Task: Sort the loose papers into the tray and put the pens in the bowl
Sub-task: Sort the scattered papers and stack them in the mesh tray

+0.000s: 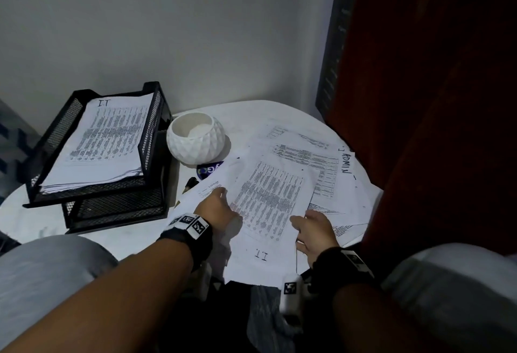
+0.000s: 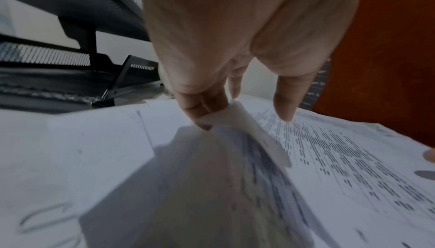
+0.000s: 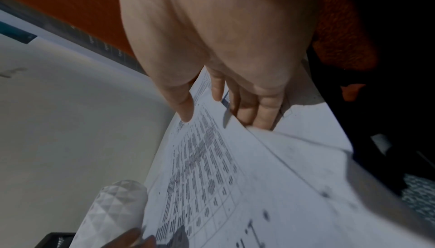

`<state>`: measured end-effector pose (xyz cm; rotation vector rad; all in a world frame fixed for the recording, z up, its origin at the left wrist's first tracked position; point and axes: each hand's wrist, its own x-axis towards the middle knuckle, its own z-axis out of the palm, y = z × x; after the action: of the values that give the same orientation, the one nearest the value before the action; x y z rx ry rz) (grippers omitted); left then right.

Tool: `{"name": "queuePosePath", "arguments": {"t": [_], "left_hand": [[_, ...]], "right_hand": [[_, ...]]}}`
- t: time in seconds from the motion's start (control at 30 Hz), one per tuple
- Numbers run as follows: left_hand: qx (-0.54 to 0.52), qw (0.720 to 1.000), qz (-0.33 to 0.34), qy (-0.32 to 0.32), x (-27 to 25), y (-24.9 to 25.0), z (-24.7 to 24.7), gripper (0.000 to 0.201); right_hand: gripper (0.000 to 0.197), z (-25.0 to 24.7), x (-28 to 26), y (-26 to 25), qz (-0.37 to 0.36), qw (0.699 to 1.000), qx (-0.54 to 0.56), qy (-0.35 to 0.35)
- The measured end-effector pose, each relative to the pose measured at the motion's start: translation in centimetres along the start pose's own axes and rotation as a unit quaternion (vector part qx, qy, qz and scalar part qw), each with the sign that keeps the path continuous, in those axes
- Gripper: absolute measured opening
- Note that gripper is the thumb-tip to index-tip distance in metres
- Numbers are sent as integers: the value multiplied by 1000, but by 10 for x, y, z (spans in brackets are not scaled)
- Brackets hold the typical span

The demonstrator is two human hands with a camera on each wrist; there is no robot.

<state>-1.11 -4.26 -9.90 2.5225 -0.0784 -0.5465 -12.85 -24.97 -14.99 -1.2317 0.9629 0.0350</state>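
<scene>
Papers [image 1: 270, 198] lie fanned across the desk [image 1: 134, 233], right of the tray [image 1: 152, 128]. The left hand [image 1: 216, 207] pinches the top sheet's left edge; the right hand [image 1: 312, 231] curls under its right edge. Lifting evenly, without dragging lower sheets, would likely serve best.

My left hand [image 1: 216, 207] reaches forward from a bare forearm, a black wristband with square printed markers at the wrist, and its fingers [image 2: 202, 106] curl under a paper's edge while the thumb stretches out straight above the printed face. My right hand [image 1: 314, 231] comes in from the other side, also banded in black, with the thumb [image 3: 182, 106] lying on top of the sheet and the fingers [image 3: 261, 112] tucked beneath its edge.
</scene>
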Motion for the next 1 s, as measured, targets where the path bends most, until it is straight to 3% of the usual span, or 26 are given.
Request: {"name": "queuePosePath", "arguments": {"t": [0.07, 0.1, 0.2, 0.3, 0.33, 0.43, 0.53, 0.6, 0.67, 0.83, 0.9, 1.0], "left_hand": [[-33, 999, -9, 15, 2, -3, 0, 79], [-46, 999, -16, 12, 0, -3, 1, 67], [-105, 994, -12, -35, -9, -4, 1, 5], [-92, 994, 6, -61, -11, -9, 1, 11], [-108, 993, -3, -47, -10, -12, -2, 5], [-74, 997, -2, -18, -7, -19, -12, 11], [-71, 997, 24, 9, -5, -25, -22, 4], [-86, 995, 30, 51, -6, -28, -29, 5], [-109, 990, 29, 89, -7, -33, -35, 9], [-94, 988, 25, 120, -10, -48, -41, 16], [-87, 988, 24, 121, -9, -49, -41, 18], [-90, 988, 22, 122, -8, -46, -41, 17]], "right_hand": [[45, 3, 1, 2, -23, 999, -4, 25], [41, 3, 1, 2, -32, 999, -4, 37], [35, 2, -2, 5, -57, 996, -54, 45], [31, 1, -4, 9, -88, 990, -114, 8], [31, 1, -8, 8, -94, 988, -120, 2], [30, 2, -21, 2, -100, 986, -127, -29], [19, 5, -25, -2, -60, 992, -94, -59], [16, 5, -21, -5, -57, 995, -72, -30], [19, 0, -8, -9, -103, 988, -102, 51], [35, -22, 9, -37, -173, 943, -179, 223], [52, -34, 17, -48, -144, 925, -239, 259], [68, -49, 29, -60, -57, 912, -320, 251]]}}
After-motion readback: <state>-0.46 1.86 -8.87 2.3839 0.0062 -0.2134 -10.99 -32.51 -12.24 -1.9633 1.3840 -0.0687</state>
